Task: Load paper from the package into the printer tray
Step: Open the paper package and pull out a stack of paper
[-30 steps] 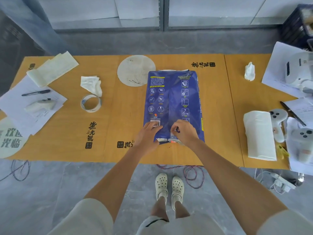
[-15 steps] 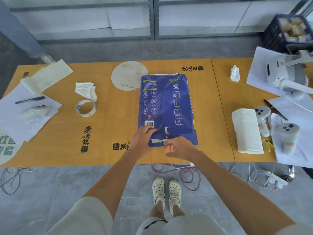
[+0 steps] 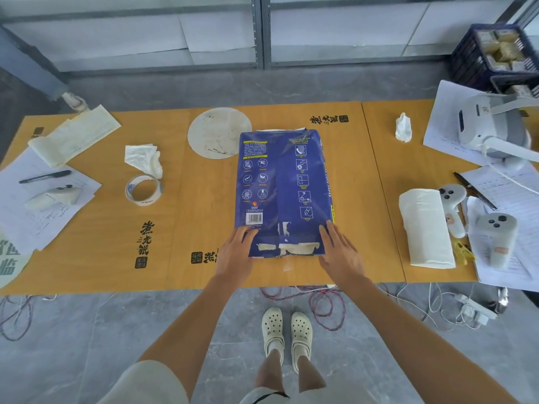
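Observation:
A blue paper package lies flat on the orange table, its long side running away from me. Torn white tape strips show on its near end. My left hand rests against the package's near left corner, fingers spread. My right hand presses on the near right corner, fingers also apart. Both hands flank the near end without closing around it. No printer or tray is in view.
A tape roll, crumpled tissue and papers with a pen lie left. A round paper disc sits behind the package. A white towel roll, controllers and a headset are right. Cables trail on the floor.
My right hand left the taped flap at the package's near end and moved out to the right corner. My left hand shifted slightly left to the other corner.

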